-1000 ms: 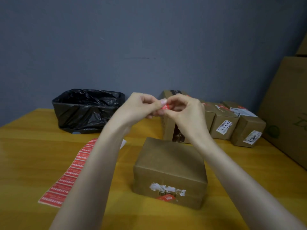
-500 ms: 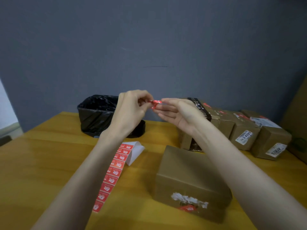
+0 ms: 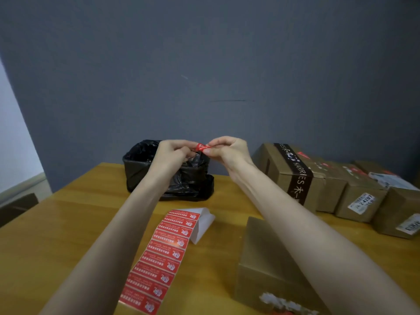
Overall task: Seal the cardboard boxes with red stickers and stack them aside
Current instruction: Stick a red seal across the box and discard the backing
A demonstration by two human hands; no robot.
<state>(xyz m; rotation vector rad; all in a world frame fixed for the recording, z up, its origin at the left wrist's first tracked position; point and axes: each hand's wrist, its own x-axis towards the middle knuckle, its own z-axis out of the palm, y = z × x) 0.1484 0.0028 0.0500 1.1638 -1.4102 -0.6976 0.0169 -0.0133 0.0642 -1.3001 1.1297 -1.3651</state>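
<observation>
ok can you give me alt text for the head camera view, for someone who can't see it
Two bare hands, left hand and right hand, pinch a small red sticker between them above a black-lined bin on a wooden table. A strip of red stickers lies below, beside a cardboard box; more boxes line the right.

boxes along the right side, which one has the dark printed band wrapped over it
The leftmost box in the back row, nearest the black bin bag. A dark band with pale lettering runs over its top and down its front; the other boxes show only white labels or red stickers.
</observation>
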